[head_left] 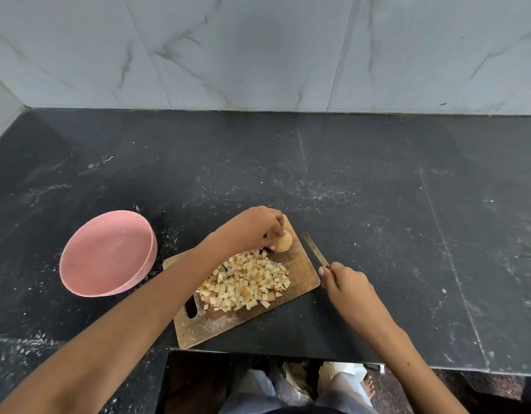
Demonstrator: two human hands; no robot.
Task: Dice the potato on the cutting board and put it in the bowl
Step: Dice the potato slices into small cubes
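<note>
Our left fingers [277, 227] curl down over the last potato piece [282, 241], pinning it at the board's far corner, about 1 o'clock from the dice; the left hand [255, 227] reaches in across the board [300, 264]. Our right hand [343, 280] is closed round the knife [315, 250] handle, blade pointing to 11 o'clock, just off the board's right edge and clear of the potato. We judge the task well past half — a broad heap of dice [246, 280] covers the board's middle. What is left: that rounded end piece, then moving everything into the bowl [109, 253], which sits at 9 o'clock with nothing in it.
</note>
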